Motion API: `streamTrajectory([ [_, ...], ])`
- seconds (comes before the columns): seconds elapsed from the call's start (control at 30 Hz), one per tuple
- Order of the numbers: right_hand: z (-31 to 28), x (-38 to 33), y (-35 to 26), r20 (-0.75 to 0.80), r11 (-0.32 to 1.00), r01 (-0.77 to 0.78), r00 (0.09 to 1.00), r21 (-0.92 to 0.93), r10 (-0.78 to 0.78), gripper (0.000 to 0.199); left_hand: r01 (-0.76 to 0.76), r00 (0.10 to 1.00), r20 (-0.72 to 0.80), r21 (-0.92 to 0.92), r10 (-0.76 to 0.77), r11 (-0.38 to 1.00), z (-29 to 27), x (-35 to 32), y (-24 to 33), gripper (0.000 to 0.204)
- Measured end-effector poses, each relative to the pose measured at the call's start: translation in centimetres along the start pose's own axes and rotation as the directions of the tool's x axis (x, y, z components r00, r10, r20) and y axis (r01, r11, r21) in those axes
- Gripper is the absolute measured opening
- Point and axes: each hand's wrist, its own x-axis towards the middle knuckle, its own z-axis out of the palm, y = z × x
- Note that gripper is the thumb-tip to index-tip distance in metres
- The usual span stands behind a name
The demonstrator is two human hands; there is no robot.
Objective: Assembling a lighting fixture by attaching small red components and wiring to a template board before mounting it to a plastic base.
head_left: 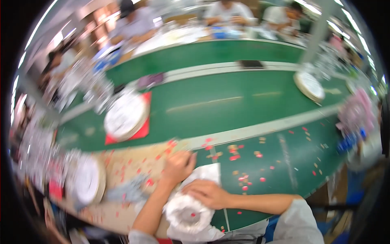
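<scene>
At the near edge of the table stands a round, crumpled white bundle (178, 217), bag-like, with a greyish hollow in its middle and a small red piece inside. My right hand (207, 194) lies across its far rim, fingers together and bent over the white material. White sheeting (212, 172) sticks out beyond that hand. Just left of the sheeting, my left hand (178, 166) is above the tabletop with curled fingers; whatever it may hold is hidden. Small red pieces (172, 143) lie just beyond it. Motion blur softens the details.
Red and tan bits (234, 151) are scattered over the green table (276, 179) and brown sheet (122, 158). Grey cloth (128, 190) lies left. Stacks of white discs (126, 114) stand left and far right. A pink fan (357, 112) is at right; several people work opposite.
</scene>
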Motion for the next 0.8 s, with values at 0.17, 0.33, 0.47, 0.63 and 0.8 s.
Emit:
streamTrajectory([
  [0.17, -0.3, 1.1, -1.1, 0.071, 0.999, -0.035, 0.997, 0.003, 0.034, 0.022, -0.025, 0.996, -0.089, 0.000, 0.025, 1.000, -0.1, -0.7, -0.8, 0.019],
  [0.33, -0.5, 1.4, -1.5, 0.060, 0.997, -0.063, 0.996, -0.032, 0.065, 0.023, -0.029, 0.993, -0.114, 0.028, 0.032, 0.999, 1.3, -1.2, -1.4, 0.018],
  [0.47, 0.0, 1.3, -1.3, 0.096, 0.998, -0.056, 0.994, -0.015, 0.057, 0.023, 0.059, 0.991, -0.122, 0.062, -0.051, 0.996, 1.4, -2.0, -1.5, 0.016],
  [0.63, -0.2, 0.4, -1.2, 0.013, 0.994, -0.107, 0.994, -0.025, 0.107, 0.027, 0.003, 0.998, -0.066, -0.020, -0.004, 1.000, 2.1, -1.2, -1.0, 0.018],
  [0.8, 0.1, 0.5, -1.1, 0.048, 0.993, -0.107, 0.993, -0.046, 0.109, 0.034, 0.029, 0.998, -0.062, -0.013, -0.030, 1.000, 1.8, -1.8, -1.2, 0.019],
])
